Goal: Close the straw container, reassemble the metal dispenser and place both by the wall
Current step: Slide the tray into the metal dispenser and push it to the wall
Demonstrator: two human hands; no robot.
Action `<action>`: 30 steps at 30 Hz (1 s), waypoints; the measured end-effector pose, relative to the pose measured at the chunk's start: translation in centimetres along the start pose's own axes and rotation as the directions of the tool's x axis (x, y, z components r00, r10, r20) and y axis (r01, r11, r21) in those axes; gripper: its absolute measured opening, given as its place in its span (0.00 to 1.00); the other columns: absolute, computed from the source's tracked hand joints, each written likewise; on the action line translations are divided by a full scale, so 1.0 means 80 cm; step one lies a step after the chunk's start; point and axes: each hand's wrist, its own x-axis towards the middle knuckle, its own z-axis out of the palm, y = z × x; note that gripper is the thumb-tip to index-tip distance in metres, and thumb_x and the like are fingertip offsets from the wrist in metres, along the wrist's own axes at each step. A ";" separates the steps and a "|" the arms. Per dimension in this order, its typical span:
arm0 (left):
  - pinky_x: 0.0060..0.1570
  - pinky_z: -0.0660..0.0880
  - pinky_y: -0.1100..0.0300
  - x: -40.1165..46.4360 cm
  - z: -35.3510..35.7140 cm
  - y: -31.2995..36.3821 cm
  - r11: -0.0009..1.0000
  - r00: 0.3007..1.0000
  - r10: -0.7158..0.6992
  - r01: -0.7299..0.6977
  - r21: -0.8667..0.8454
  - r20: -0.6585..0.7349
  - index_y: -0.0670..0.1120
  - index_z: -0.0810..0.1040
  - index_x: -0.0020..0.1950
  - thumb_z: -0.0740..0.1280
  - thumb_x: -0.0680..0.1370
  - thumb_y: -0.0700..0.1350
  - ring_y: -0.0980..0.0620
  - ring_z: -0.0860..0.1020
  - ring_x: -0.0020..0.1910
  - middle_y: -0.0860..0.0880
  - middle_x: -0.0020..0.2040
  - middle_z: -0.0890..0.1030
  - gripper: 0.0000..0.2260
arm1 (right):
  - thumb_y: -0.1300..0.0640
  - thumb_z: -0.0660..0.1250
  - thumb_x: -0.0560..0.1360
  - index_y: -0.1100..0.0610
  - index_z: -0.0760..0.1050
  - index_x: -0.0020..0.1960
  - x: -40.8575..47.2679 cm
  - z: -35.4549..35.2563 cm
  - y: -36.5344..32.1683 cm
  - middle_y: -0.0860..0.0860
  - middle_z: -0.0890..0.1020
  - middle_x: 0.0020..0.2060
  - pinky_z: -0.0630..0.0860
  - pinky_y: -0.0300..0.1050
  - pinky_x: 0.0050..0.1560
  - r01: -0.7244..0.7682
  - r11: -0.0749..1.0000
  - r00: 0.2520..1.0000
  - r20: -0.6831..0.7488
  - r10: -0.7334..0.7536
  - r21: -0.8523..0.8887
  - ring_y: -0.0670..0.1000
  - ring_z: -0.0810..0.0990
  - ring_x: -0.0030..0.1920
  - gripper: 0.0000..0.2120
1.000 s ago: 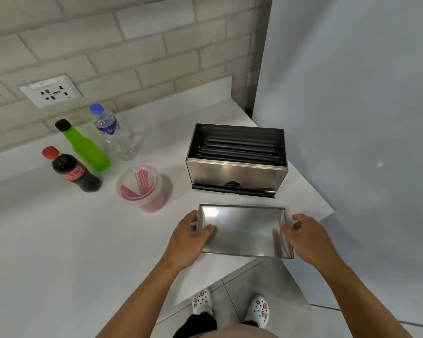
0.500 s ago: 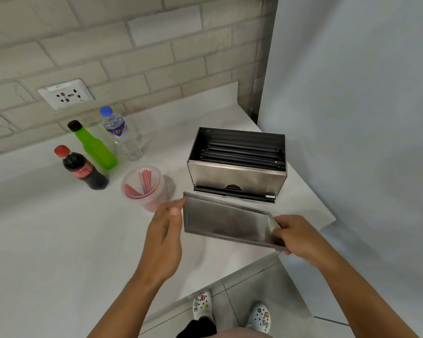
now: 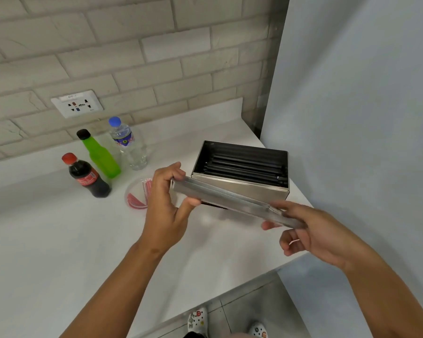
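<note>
We hold the lid (image 3: 232, 200) between our left hand (image 3: 166, 203) and right hand (image 3: 313, 230); the dispenser box (image 3: 242, 176) sits just behind, the straw cup (image 3: 138, 197) left of our left hand.

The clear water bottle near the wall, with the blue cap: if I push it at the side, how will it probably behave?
The water bottle stands upright, tall and narrow, so a push near the blue cap would probably tip it. It looks partly filled, so likely light. The green bottle stands close, and might be knocked too.

Three bottles (image 3: 99, 156), two hands (image 3: 165, 206).
</note>
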 end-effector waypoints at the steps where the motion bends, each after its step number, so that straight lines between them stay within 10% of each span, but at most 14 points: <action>1: 0.67 0.71 0.58 0.009 -0.001 0.003 1.000 0.999 -0.005 0.005 -0.017 -0.033 0.56 0.68 0.60 0.65 0.80 0.65 0.48 0.75 0.69 0.42 0.58 0.75 0.17 | 0.42 0.64 0.81 0.50 0.80 0.68 -0.005 -0.001 -0.006 0.64 0.86 0.59 0.83 0.52 0.40 0.012 1.000 0.999 0.038 -0.013 0.024 0.58 0.84 0.36 0.20; 4: 0.57 0.74 0.66 0.035 -0.003 0.012 0.994 0.990 -0.077 0.068 -0.081 -0.116 0.56 0.69 0.59 0.65 0.82 0.61 0.64 0.78 0.57 0.57 0.55 0.79 0.12 | 0.26 0.68 0.71 0.54 0.79 0.69 -0.020 -0.007 -0.019 0.65 0.85 0.60 0.84 0.55 0.53 0.148 0.989 0.984 0.100 -0.147 -0.004 0.62 0.87 0.48 0.39; 8: 0.42 0.70 0.74 0.067 0.003 0.015 0.977 0.959 -0.207 0.193 -0.085 -0.195 0.56 0.71 0.50 0.62 0.81 0.57 0.69 0.76 0.40 0.69 0.41 0.78 0.06 | 0.43 0.69 0.78 0.47 0.80 0.62 -0.029 0.000 -0.024 0.56 0.89 0.47 0.84 0.45 0.56 0.462 0.840 0.870 -0.038 -0.491 -0.285 0.54 0.88 0.47 0.15; 13: 0.37 0.69 0.77 0.098 0.016 0.003 0.922 0.916 -0.381 0.387 0.023 -0.127 0.56 0.73 0.48 0.60 0.84 0.61 0.72 0.75 0.35 0.63 0.38 0.79 0.12 | 0.39 0.65 0.76 0.43 0.81 0.50 -0.010 0.011 -0.040 0.45 0.81 0.46 0.74 0.28 0.47 0.373 0.569 0.681 -0.200 -0.704 -0.733 0.45 0.82 0.48 0.12; 22: 0.51 0.77 0.58 0.126 0.039 -0.030 0.866 0.874 -0.486 0.482 0.133 -0.004 0.50 0.74 0.70 0.66 0.83 0.54 0.55 0.84 0.50 0.55 0.51 0.84 0.17 | 0.48 0.68 0.82 0.39 0.78 0.65 0.046 -0.013 -0.057 0.51 0.84 0.39 0.79 0.41 0.44 0.370 0.731 0.636 -0.417 -0.649 -0.574 0.50 0.83 0.38 0.12; 24: 0.47 0.74 0.66 0.131 0.041 -0.035 0.861 0.877 -0.480 0.470 0.195 0.010 0.50 0.77 0.67 0.66 0.83 0.54 0.58 0.82 0.48 0.57 0.50 0.84 0.15 | 0.47 0.68 0.82 0.42 0.80 0.52 0.059 -0.017 -0.059 0.44 0.82 0.33 0.73 0.31 0.37 0.313 0.730 0.655 -0.418 -0.630 -0.608 0.45 0.79 0.32 0.02; 26: 0.40 0.70 0.70 0.135 0.045 -0.040 0.839 0.867 -0.498 0.470 0.274 0.036 0.51 0.80 0.60 0.66 0.83 0.54 0.61 0.80 0.44 0.59 0.46 0.83 0.10 | 0.47 0.67 0.83 0.50 0.77 0.42 0.071 -0.021 -0.059 0.44 0.78 0.30 0.69 0.30 0.32 0.266 0.690 0.648 -0.405 -0.645 -0.673 0.44 0.75 0.29 0.12; 30: 0.37 0.70 0.65 0.145 0.056 -0.048 0.788 0.835 -0.547 0.487 0.377 0.065 0.49 0.78 0.45 0.66 0.82 0.56 0.53 0.79 0.40 0.51 0.43 0.83 0.12 | 0.42 0.64 0.83 0.45 0.78 0.44 0.084 -0.021 -0.064 0.47 0.80 0.39 0.70 0.34 0.38 0.197 0.707 0.685 -0.421 -0.595 -0.679 0.45 0.78 0.35 0.12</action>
